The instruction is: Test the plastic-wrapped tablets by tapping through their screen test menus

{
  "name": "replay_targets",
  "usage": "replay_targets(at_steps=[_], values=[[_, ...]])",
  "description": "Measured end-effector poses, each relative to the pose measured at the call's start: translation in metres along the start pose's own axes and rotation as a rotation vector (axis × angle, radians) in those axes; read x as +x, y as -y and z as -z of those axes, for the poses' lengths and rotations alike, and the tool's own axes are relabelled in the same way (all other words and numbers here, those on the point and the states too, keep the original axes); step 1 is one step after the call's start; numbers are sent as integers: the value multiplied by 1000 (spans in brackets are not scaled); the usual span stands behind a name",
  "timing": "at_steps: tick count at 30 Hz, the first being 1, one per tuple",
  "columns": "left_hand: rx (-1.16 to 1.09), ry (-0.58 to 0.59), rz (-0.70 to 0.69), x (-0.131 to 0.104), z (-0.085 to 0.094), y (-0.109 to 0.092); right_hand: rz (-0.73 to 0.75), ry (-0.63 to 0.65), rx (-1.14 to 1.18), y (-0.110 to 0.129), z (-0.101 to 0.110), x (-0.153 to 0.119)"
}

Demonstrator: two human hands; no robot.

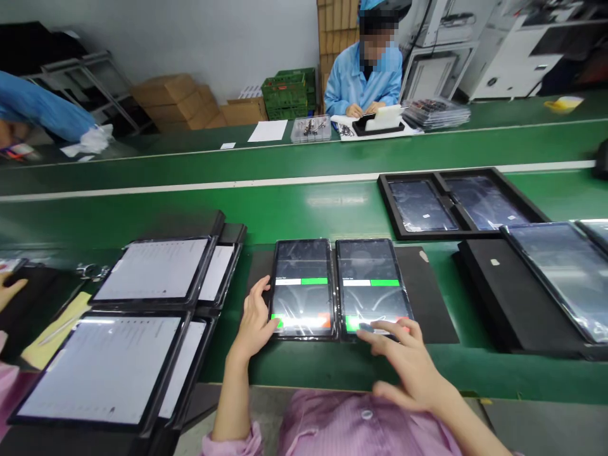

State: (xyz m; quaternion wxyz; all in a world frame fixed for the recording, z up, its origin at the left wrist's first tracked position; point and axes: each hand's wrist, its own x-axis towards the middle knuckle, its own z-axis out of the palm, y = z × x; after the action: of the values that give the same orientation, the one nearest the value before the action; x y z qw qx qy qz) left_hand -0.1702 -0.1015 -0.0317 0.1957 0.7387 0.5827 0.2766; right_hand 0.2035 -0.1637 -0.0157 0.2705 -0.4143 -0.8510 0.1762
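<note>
Two tablets lie side by side on a black mat [425, 297] in front of me, both lit with white, green and red blocks on dark screens. My left hand [255, 323] rests at the lower left edge of the left tablet [301, 263], fingers spread and the thumb on its green corner block. Over the bottom of the right tablet [368, 259] is my right hand [403, 358], its fingers stretched out and a fingertip near the green block. Whether that fingertip touches the glass I cannot tell. Neither hand grips anything.
Stacked tablets with white screens [109, 361] stand at left, beside yellow paper [52, 335]. At right are a black tray [399, 228] with two tablets and a stack of dark tablets [565, 272]. A person in blue [349, 82] sits across the green bench [266, 218].
</note>
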Motion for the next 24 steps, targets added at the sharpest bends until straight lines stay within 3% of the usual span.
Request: replay_targets(at_steps=[3,5,7,9,11,13,16,19,24], values=[[9,61,38,-1,7,1,79,4,-24,-1,-3,14],[-26,89,103,4,16,-2,62,-16,-27,-12,7,23],[-11,139,146,19,25,-12,-45,-81,-29,-36,25,33],[78,219,107,48,27,-30,-250,-180,-45,-70,44,49],[219,285,26,88,18,-56,-444,-253,-47,-108,56,68],[378,294,14,132,-2,-81,-587,-303,-3,-138,57,88],[446,270,22,183,-39,-107,-677,-338,54,-162,45,108],[485,242,34,203,-63,-113,-673,-350,52,-165,33,109],[495,222,43,202,-67,-106,-661,-356,60,-166,30,100]])
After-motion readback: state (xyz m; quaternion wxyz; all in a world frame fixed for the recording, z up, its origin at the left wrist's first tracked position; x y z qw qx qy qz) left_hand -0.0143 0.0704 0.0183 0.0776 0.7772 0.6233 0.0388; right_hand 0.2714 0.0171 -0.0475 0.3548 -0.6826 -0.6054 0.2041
